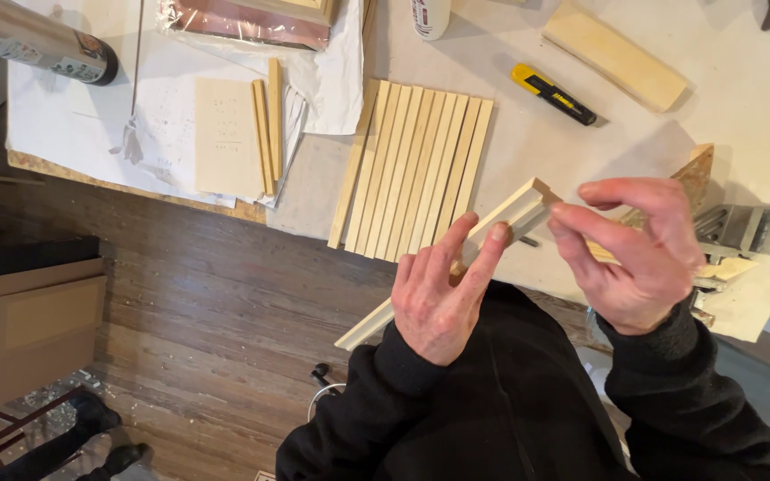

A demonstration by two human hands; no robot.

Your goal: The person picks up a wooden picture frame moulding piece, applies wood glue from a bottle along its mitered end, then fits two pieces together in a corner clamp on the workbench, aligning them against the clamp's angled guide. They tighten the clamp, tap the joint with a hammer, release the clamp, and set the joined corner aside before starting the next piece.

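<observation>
The wooden strip [510, 216], pale and long, is held in the air over the near edge of the worktop [741, 98]. It runs at a slant, its upper end above the worktop and its lower end out over the wooden floor [225, 285]. The left hand [443, 298] grips it along the middle, fingers [492, 245] extended and pressed against the strip's upper part, thumb side hidden behind it. The right hand [639, 258] meets the strip near its upper end, its thumb and forefinger closed in a pinch there; what else it may hold cannot be told. Both arms wear black sleeves.

Just beyond the strip, a row of similar slats [412, 169] lies side by side on the worktop, touching one another, reaching to the near edge. Further in lies a yellow and black utility knife [552, 93], and beyond it, toward the far right, a pale wood block [614, 53]. A metal vise [750, 227] sits at the near right edge, just beside the right hand. To the left, white paper sheets [73, 125] carry a flat wood panel [227, 135] with two short sticks [269, 120] beside it. A dark cylinder [37, 40] lies at the far left corner.
</observation>
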